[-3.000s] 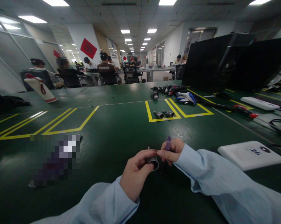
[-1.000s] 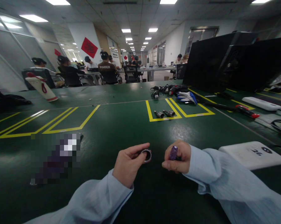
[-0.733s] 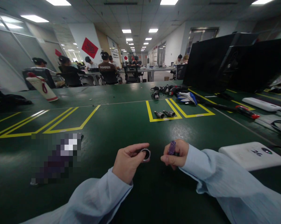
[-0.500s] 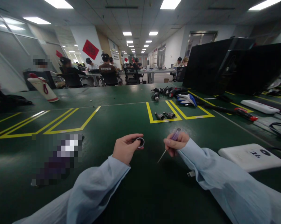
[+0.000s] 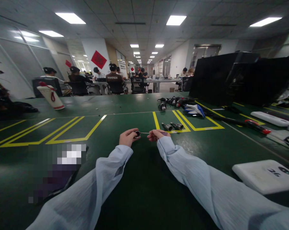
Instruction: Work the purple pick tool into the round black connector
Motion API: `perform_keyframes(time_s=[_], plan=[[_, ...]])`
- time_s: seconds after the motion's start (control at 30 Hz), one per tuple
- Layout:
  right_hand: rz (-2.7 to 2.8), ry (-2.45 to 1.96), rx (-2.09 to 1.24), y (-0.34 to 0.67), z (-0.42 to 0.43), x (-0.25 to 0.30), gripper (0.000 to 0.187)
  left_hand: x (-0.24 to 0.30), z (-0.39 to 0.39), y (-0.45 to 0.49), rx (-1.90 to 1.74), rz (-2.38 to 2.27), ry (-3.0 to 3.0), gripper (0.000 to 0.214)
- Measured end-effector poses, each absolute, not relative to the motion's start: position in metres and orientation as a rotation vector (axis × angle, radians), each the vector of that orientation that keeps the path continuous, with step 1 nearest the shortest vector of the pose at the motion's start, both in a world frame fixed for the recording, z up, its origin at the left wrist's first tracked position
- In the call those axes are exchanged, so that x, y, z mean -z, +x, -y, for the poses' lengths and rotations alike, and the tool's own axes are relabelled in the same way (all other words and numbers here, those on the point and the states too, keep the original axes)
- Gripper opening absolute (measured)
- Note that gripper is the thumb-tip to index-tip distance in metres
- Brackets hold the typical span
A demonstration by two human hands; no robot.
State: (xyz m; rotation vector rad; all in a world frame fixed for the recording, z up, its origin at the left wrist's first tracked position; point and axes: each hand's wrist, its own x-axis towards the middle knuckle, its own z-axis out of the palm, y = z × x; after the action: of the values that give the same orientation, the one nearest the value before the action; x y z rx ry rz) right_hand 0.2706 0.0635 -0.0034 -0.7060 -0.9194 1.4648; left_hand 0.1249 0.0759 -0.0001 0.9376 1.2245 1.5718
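In the head view, the left hand [image 5: 127,138] pinches a hollow metal fitting [image 5: 137,134]; right of that fitting, the right hand [image 5: 156,135] grips a purple-handled screwdriver [image 5: 144,133], tip near the rim, contact unclear. Bracing the fitting firmly should help prevent slips.

A lane of bare table [image 5: 146,188] runs up the bottom middle of the frame, between the sleeves [image 5: 192,169]. At the centre, a screwdriver [image 5: 144,133] bars the gap from the metal socket [image 5: 137,134] in the left hand [image 5: 126,138] to the right hand [image 5: 156,135]. Two other sockets [image 5: 168,127] lie just beyond; a white box [image 5: 261,180] blocks the lower right.
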Motion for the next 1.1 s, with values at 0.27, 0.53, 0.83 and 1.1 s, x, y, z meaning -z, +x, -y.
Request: perform_keyframes(time_s=[0.27,0.53,0.83,1.1], plan=[[1.077,-0.728,-1.379,0.267,-0.058,0.008,0.028,-0.001,-0.071,0.129,-1.501,-1.144,0.903,0.023],[1.145,-0.772,-1.266,0.260,-0.057,0.014,0.025,-0.005,-0.063,0.132,-1.474,-1.093,0.964,0.026],[1.219,-0.774,-1.182,0.257,-0.055,0.017,0.023,-0.001,-0.063,0.138,-1.526,-1.269,1.109,0.029],[1.265,-0.786,-1.121,0.259,-0.054,0.015,0.019,-0.003,-0.061,0.138,-1.513,-1.283,1.201,0.030]])
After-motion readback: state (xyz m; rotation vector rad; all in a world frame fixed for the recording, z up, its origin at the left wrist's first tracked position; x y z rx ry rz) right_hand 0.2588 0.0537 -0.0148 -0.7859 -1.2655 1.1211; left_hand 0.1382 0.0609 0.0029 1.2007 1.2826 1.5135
